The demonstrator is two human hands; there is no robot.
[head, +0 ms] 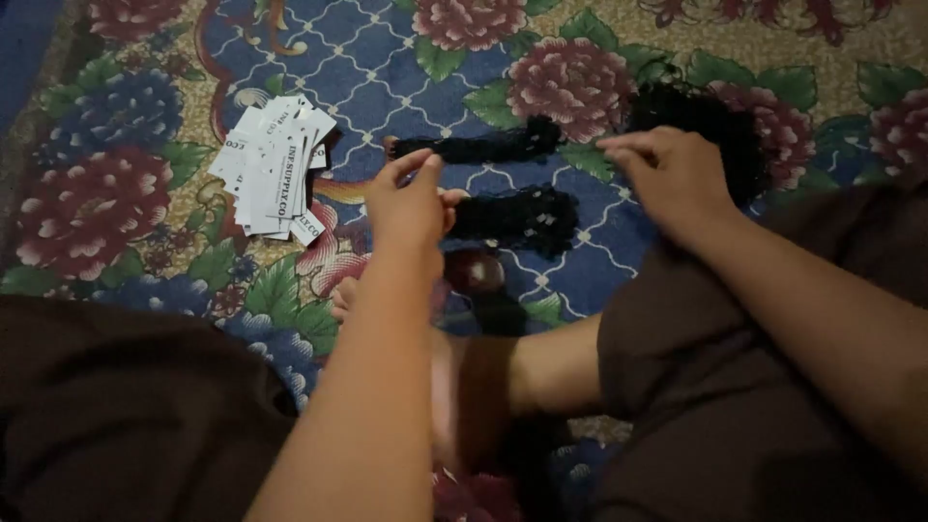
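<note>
Sitting cross-legged on a floral carpet (126, 193) patterned with dark red and blue blooms, you have dark brown trousers (735, 406) filling the lower frame on both sides, a bare foot between them.

A heap of black netted material (710, 121) lies at upper right on the carpet, partly behind your right hand. Two rolled black netted pieces lie between your hands: the upper roll (483, 145) runs from your left fingertips toward your right hand; the lower roll (517, 217) sits just beside your left hand, on its right.

A loose stack of white printed paper tags (275, 169) lies on the carpet left of your left hand, apart from it.

Your right hand (672, 174) is palm down, fingers pinched together near the upper roll's right end; you cannot tell whether they actually grip it. Your left hand (411, 198) has thumb and forefinger nearly closed at the upper roll's left end; contact is unclear in the dim light.
</note>
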